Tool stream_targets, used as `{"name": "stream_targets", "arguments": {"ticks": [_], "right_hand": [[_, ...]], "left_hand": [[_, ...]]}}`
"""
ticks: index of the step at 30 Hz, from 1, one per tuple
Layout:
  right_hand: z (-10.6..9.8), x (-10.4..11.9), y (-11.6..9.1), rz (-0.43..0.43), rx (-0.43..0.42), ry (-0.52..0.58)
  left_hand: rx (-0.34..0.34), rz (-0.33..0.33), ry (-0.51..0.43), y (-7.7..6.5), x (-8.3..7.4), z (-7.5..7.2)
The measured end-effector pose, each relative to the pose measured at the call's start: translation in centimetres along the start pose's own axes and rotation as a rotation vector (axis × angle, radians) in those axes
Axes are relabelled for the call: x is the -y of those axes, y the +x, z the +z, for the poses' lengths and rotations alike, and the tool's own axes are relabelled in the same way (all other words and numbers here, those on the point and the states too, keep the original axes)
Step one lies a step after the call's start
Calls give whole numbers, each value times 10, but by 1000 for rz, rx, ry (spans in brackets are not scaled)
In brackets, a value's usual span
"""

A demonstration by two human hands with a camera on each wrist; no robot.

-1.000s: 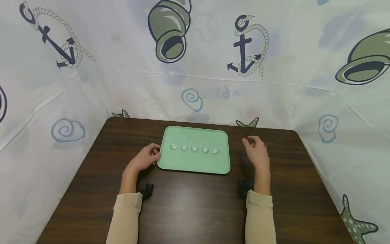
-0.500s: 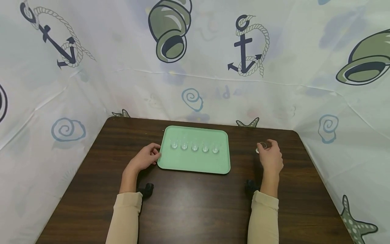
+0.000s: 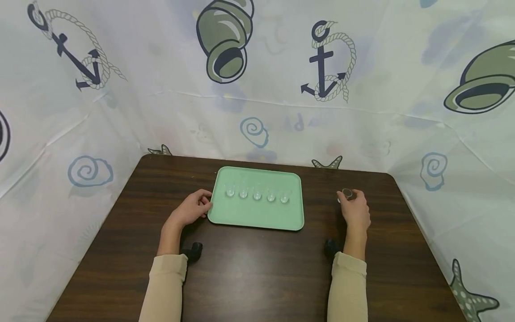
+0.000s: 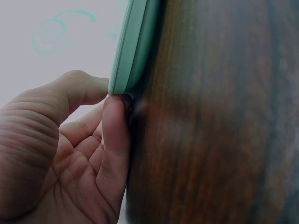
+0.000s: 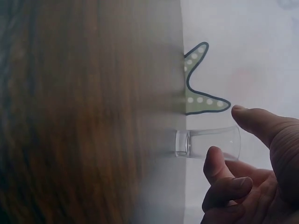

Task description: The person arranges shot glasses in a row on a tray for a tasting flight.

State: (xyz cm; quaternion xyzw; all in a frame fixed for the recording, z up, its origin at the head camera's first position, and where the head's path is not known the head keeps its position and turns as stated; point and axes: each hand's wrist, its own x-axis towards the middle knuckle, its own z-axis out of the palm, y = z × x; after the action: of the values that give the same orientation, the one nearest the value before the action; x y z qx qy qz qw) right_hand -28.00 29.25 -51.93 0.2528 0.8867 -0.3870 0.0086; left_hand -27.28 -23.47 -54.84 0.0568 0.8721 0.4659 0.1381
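Observation:
The left hand [image 3: 194, 207] is at the left edge of a pale green tray [image 3: 253, 216]. In the left wrist view its thumb and finger pinch the tray's rim [image 4: 125, 65]. Several small clear shot glasses [image 3: 257, 195] stand upright in a row across the tray. Off to the right, the right hand [image 3: 356, 212] is around another clear shot glass [image 3: 347, 193], which stands on the table. In the right wrist view the thumb [image 5: 254, 119] is a little apart from this shot glass, and an index finger overlaps its lower side.
Everything stands on a dark brown wooden table [image 3: 249, 273], tray near its far edge. A white curtain [image 3: 281, 80] printed with anchors, shells and starfish hangs close behind and at both sides. Each wrist wears a black camera [image 3: 196, 251].
The right hand has moved right and come around the lone shot glass, then shifted slightly left beside it. The left hand and the tray have stayed in place.

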Motion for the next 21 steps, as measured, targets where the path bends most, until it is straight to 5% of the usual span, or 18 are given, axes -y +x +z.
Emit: {"name": "stream_targets", "arguments": {"ticks": [21], "right_hand": [[5,-6,5,-4,-12,39]], "left_hand": [[3,5,-10,-1,-3,1]]}}
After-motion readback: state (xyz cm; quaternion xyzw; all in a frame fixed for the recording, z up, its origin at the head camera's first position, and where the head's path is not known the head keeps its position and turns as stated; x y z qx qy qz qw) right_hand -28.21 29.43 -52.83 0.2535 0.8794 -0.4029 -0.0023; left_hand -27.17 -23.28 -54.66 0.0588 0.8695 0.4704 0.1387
